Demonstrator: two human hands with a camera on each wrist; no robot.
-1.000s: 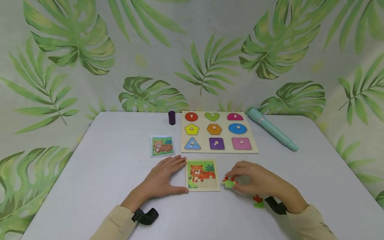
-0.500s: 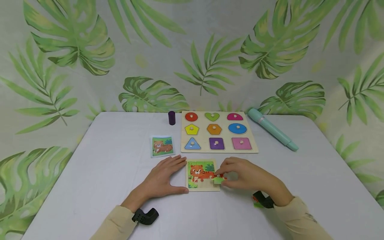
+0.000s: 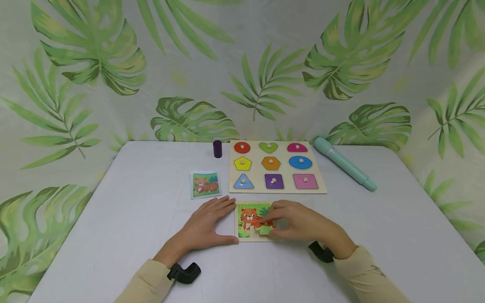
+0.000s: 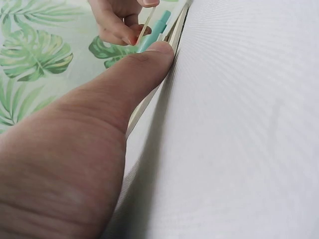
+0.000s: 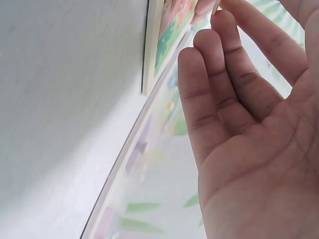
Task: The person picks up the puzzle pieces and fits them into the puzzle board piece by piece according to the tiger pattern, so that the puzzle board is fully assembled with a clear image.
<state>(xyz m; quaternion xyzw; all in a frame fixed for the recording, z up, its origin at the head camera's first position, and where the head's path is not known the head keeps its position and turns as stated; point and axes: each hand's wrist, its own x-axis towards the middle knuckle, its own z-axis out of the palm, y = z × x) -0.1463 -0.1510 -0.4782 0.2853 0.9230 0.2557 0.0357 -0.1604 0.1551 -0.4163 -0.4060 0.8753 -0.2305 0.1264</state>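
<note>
A small wooden tiger puzzle (image 3: 248, 215) lies in its pale frame at the middle of the table. My left hand (image 3: 201, 223) rests beside it, fingers and thumb extended, their tips touching the frame's left edge. In the left wrist view the thumb (image 4: 134, 69) lies along that edge. My right hand (image 3: 299, 222) pinches a green-and-orange puzzle piece (image 3: 265, 230) between thumb and fingers, over the lower right part of the puzzle. The right wrist view shows only a thin edge of this piece (image 5: 215, 7). Another loose piece is almost wholly hidden behind the right wrist.
A tiger picture card (image 3: 206, 185) lies behind my left hand. Farther back sits a shape board (image 3: 254, 171) with several knobbed pieces, a dark purple cylinder (image 3: 217, 149) to its left and a mint-green tube-like object (image 3: 345, 164) to its right. A leaf-print cloth (image 3: 261, 84) hangs behind.
My right hand has carried the puzzle piece leftwards from the table beside the frame to over the puzzle's lower right part. The left hand stays where it was.
</note>
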